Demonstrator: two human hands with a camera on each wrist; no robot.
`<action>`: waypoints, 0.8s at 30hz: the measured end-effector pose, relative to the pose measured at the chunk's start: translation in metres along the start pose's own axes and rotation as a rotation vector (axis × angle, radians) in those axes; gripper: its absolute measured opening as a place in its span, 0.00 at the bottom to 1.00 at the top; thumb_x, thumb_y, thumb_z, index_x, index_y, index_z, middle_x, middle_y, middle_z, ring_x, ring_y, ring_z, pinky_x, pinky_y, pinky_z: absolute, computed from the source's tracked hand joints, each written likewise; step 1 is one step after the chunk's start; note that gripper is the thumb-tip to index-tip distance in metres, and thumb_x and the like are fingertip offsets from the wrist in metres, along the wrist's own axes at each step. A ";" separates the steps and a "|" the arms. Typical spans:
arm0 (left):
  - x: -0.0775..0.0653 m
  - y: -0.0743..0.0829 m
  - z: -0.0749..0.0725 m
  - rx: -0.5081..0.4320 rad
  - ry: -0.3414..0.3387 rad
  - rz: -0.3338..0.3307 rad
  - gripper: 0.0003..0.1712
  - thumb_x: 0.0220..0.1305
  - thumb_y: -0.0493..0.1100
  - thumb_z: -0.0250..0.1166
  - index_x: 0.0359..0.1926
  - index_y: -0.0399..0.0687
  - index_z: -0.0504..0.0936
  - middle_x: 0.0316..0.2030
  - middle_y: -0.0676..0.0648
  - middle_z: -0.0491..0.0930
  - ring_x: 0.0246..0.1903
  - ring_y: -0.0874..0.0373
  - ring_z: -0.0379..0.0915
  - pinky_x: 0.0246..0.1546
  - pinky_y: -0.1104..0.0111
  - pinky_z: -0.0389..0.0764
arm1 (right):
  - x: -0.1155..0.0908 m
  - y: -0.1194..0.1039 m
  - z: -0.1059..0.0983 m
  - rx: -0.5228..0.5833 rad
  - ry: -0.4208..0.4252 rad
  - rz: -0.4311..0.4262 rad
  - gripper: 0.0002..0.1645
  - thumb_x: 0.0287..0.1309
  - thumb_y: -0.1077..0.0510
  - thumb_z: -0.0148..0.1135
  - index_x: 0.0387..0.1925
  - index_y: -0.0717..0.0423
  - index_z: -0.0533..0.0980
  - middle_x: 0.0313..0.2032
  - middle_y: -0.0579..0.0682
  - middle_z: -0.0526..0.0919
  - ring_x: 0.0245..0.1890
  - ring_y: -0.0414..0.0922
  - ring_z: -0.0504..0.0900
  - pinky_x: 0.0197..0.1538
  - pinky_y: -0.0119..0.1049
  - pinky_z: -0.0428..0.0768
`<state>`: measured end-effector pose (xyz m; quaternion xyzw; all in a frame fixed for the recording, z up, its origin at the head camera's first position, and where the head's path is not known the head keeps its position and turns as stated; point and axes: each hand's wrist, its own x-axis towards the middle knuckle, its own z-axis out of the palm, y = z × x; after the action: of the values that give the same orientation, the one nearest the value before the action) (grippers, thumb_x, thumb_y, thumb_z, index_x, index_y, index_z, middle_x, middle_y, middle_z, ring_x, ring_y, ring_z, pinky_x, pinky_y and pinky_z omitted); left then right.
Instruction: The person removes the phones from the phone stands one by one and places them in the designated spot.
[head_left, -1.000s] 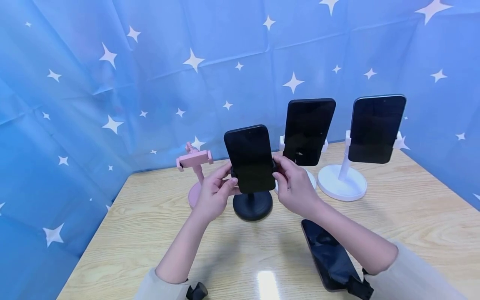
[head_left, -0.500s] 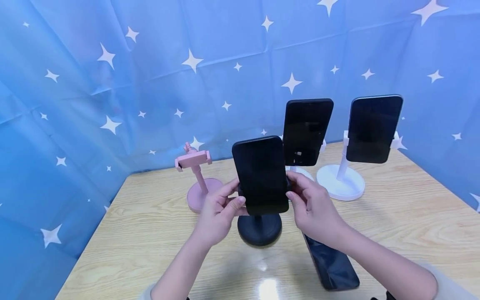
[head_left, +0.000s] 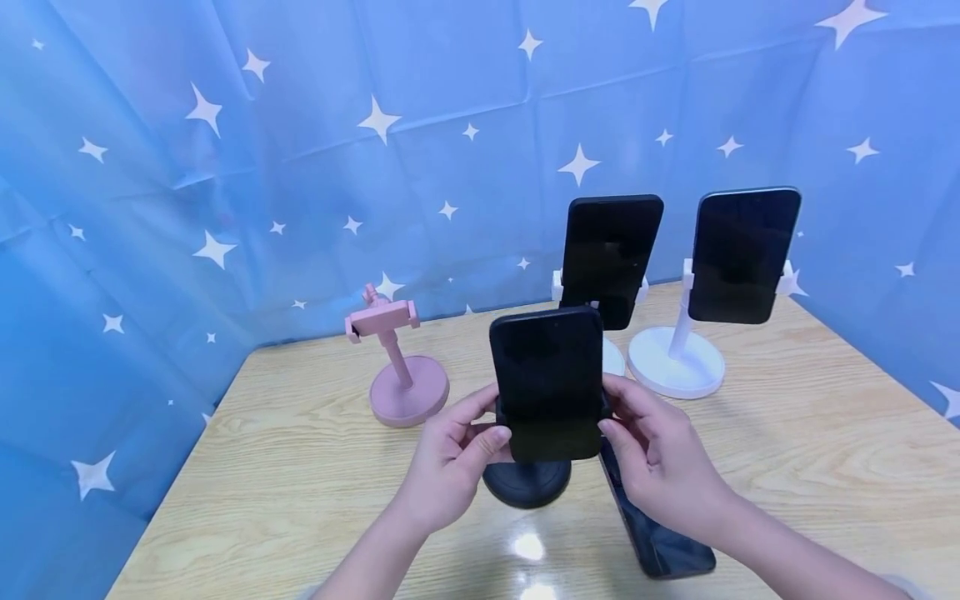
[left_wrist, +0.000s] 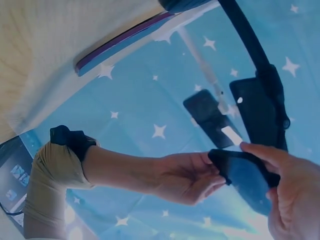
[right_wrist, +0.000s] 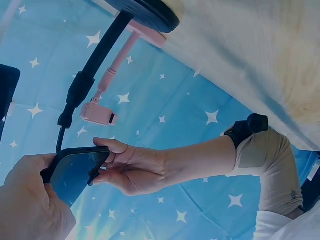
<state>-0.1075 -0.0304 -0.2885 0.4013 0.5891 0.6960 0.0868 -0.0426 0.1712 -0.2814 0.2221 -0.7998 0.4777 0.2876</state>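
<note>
A black phone (head_left: pixel 551 375) sits in the clamp of a black phone stand (head_left: pixel 527 486), whose round base shows below it in the head view. On the left, my left hand (head_left: pixel 456 462) pinches the clamp's side at the phone's edge. The opposite side is gripped by my right hand (head_left: pixel 666 457). Both wrist views show thumbs and fingers at the phone's two edges, and the right one also shows the stand's dark pole (right_wrist: pixel 102 52). In the head view the phone hides most of the pole and clamp.
At the left rises a pink phone stand (head_left: pixel 408 392) with no phone. Two white stands hold phones, one behind (head_left: pixel 611 258) and one at the right (head_left: pixel 742 254). Another dark phone (head_left: pixel 663 537) lies on the wooden table (head_left: pixel 315 467), partly under my right hand. Blue star-patterned cloth (head_left: pixel 450 125) hangs behind.
Both hands have come nearer and to the right with the phone. The black stand's base has also shifted toward me, and the phone now appears lower and more upright.
</note>
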 end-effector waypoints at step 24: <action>-0.002 -0.005 -0.001 0.074 -0.033 0.020 0.21 0.62 0.26 0.51 0.57 0.23 0.65 0.46 0.27 0.70 0.43 0.43 0.77 0.38 0.62 0.80 | -0.008 0.003 -0.004 0.010 -0.030 0.094 0.25 0.49 0.82 0.51 0.52 0.70 0.68 0.43 0.60 0.78 0.38 0.34 0.78 0.40 0.23 0.77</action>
<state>-0.1085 -0.0311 -0.2939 0.4214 0.6090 0.6679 0.0747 -0.0376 0.1767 -0.2868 0.1930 -0.8112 0.4912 0.2517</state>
